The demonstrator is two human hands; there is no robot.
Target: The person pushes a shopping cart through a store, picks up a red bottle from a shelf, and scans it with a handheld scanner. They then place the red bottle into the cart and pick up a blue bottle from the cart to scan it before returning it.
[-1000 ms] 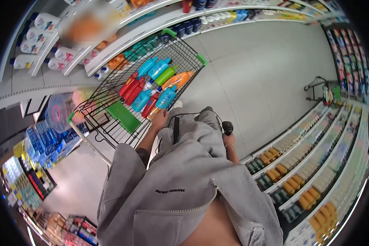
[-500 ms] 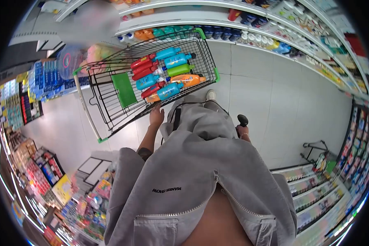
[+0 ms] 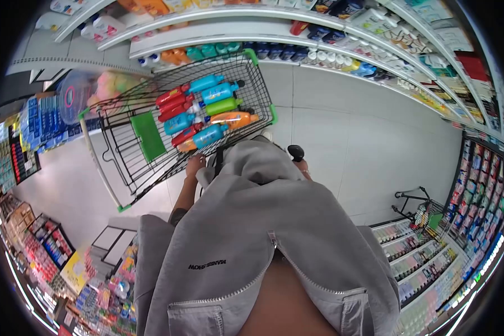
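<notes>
A black wire shopping cart with green corners stands ahead on the left. Red, blue, green and orange bottles lie in its basket in rows. At the near side of the cart is my left hand, its fingers loosely apart right at the wire edge and nothing in them. Past my grey jacket, my right hand is closed around a black object with a rounded head; the jacket hides part of this hand, and I cannot tell what the object is.
Shelves of bottles curve along the far side. A clear tub of plush toys stands beside the cart. Pale floor tiles stretch to the right, where another cart stands near more shelving. Packed displays are at lower left.
The view has shifted, so the cart, both hands and the shelves sit further left in it. My left hand stays by the cart's side; the right still holds the black object.
</notes>
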